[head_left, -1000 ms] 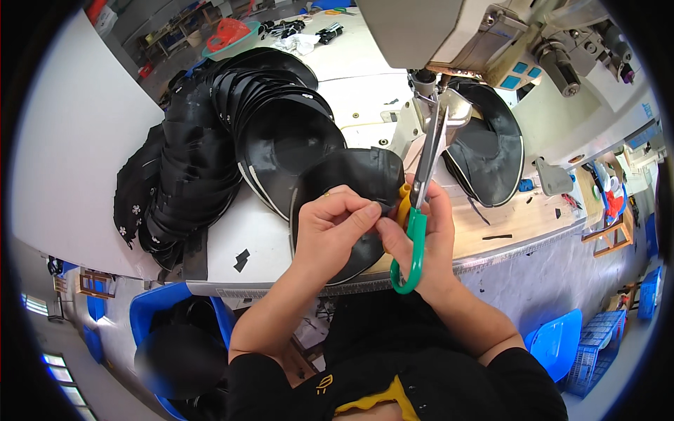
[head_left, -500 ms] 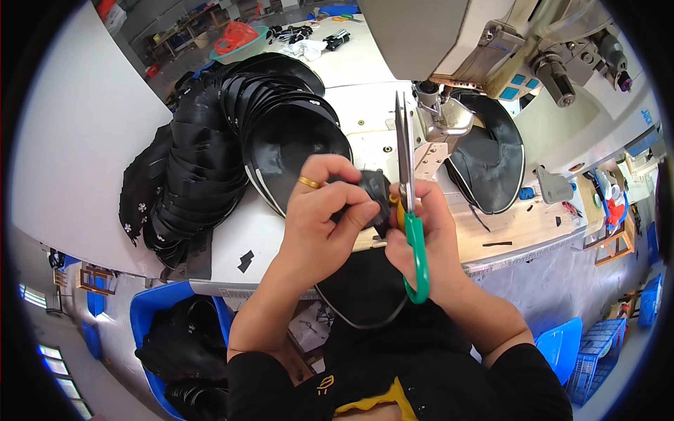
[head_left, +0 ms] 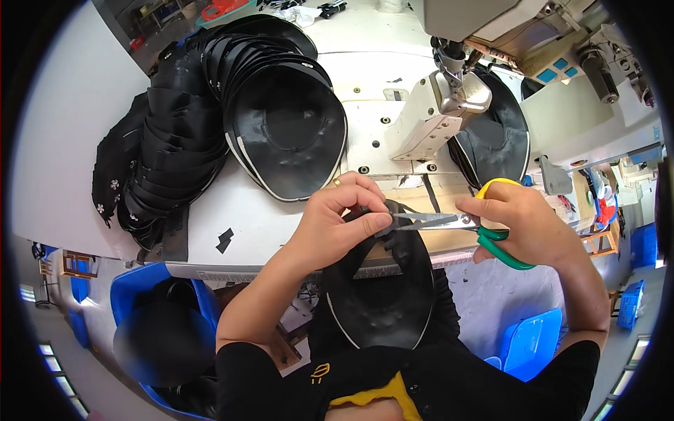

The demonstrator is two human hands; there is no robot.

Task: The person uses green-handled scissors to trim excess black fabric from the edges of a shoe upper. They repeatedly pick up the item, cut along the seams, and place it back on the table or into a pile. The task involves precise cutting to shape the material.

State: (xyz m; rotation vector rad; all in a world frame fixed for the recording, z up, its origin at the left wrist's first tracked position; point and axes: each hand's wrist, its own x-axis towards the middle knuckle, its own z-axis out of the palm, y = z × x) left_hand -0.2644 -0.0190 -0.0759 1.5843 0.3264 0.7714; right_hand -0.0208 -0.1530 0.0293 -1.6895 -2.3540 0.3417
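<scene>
A black shoe upper [head_left: 382, 302] with a pale edge line hangs over the table's front edge in front of me. My left hand [head_left: 344, 217] pinches its top end between thumb and fingers. In my right hand [head_left: 526, 221] are scissors [head_left: 449, 222] with one green and one yellow handle. Their blades point left, slightly parted, and the tips reach the dark material at my left fingertips. Whether the blades touch it I cannot tell. A long stack of black uppers [head_left: 281, 133] curves across the table at the left.
A sewing machine [head_left: 449, 116] stands beyond my hands, another black upper [head_left: 495, 144] at its right. Dark scraps [head_left: 224, 240] lie on the white tabletop. Blue bins [head_left: 126, 281] [head_left: 533, 344] sit below on both sides. A blurred dark round shape [head_left: 165, 344] covers part of the left bin.
The scissors have turned from upright to pointing left, tips at my left fingers, as my right hand moved outward. The view has shifted. A blurred dark shape has appeared over the left bin.
</scene>
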